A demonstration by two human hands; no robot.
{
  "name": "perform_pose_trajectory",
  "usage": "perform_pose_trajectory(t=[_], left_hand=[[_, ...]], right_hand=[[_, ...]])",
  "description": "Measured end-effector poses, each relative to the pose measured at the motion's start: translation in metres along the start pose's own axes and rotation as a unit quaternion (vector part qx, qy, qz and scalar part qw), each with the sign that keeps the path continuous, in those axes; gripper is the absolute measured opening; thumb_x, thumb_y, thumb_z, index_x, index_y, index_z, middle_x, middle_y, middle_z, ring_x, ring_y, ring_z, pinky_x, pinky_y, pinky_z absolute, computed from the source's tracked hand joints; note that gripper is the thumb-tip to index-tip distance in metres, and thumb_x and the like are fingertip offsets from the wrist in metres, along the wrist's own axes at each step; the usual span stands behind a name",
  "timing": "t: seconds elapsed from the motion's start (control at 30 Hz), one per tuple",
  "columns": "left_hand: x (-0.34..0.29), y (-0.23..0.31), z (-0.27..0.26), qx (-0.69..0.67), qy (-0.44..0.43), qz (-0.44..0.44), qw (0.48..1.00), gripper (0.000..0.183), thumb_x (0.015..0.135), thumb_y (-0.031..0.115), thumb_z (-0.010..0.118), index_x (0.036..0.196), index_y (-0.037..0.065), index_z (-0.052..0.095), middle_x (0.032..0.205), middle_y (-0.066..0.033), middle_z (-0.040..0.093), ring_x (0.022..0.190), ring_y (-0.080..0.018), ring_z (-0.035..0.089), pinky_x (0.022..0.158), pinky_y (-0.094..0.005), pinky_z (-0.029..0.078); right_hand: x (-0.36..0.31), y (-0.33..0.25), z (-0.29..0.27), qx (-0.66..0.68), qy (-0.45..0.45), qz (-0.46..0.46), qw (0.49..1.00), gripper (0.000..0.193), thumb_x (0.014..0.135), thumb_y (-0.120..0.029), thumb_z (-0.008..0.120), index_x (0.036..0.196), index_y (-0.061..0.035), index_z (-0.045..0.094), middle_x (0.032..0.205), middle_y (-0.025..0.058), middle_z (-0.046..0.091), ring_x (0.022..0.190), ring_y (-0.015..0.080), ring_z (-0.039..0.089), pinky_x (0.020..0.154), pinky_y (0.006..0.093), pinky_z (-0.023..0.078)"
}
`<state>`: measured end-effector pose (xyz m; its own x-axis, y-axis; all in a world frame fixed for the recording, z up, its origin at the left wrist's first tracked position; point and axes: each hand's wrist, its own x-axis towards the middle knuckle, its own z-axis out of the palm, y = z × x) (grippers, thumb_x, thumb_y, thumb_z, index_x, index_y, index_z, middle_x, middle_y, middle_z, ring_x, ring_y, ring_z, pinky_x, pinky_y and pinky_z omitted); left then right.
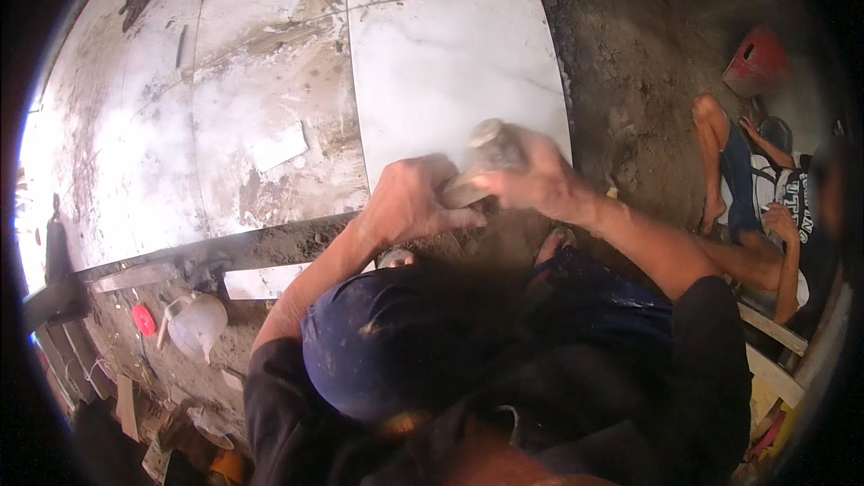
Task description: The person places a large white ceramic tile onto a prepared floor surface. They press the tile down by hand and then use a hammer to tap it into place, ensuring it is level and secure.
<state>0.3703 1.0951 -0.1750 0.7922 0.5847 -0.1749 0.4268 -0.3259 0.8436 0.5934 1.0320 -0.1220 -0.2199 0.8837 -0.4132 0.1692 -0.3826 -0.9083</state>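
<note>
My right hand [544, 182] is closed around a worn grey tool [493, 146] with a blunt round end, mallet-like but blurred. A flatter, handle-like piece of it [463, 191] slants down toward my left hand [409, 198]. The fingers of that hand curl about this lower end, with the thumb stretched out below. Both hands are over the near edge of a pale, marble-look floor tile [450, 63]. Fingers hide much of the tool, so its exact kind does not show.
Dirty laid tiles [270, 90] extend left, with a white scrap [282, 148] on them. Bare soil [621, 81] borders the tile on the right. There another person [756, 216] sits near a red container [758, 61]. A tile strip [261, 282] and a plastic jug [196, 326] lie lower left.
</note>
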Motion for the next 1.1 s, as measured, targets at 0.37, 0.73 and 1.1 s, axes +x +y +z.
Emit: perform_pose_trajectory(t=[0.37,0.73,1.1], left_hand=[[-0.052,-0.170,0.035,0.299,0.173,-0.045,0.937,0.076,0.100,0.044,0.054,0.159,0.005,0.029,0.167,-0.0126,0.025,0.157,-0.0343,0.012,0.127,-0.0531,0.002],[-0.096,-0.177,0.016,0.287,0.083,-0.037,0.954,0.082,0.077,0.042,0.080,0.150,0.017,0.049,0.166,-0.0041,0.031,0.155,-0.0323,0.018,0.126,-0.0604,0.005],[-0.083,-0.171,0.037,0.256,0.157,-0.054,0.952,0.046,0.080,0.034,0.080,0.123,0.022,0.071,0.157,-0.0040,0.046,0.152,-0.0306,0.029,0.125,-0.0619,0.009]], right_hand=[[-0.103,-0.056,-0.103,-0.450,0.249,-0.074,0.854,0.045,0.079,-0.018,0.079,0.117,-0.0034,0.061,0.107,0.0120,0.067,0.096,0.0227,0.067,0.088,0.0387,0.052],[-0.114,0.016,-0.027,-0.384,0.003,-0.119,0.916,0.039,0.071,-0.010,0.075,0.104,-0.0007,0.058,0.107,0.0165,0.066,0.092,0.0328,0.069,0.081,0.0405,0.055],[-0.041,-0.011,-0.052,-0.489,-0.034,-0.052,0.870,0.042,0.072,-0.017,0.077,0.107,0.0007,0.062,0.094,0.0203,0.065,0.086,0.0355,0.068,0.078,0.0422,0.053]])
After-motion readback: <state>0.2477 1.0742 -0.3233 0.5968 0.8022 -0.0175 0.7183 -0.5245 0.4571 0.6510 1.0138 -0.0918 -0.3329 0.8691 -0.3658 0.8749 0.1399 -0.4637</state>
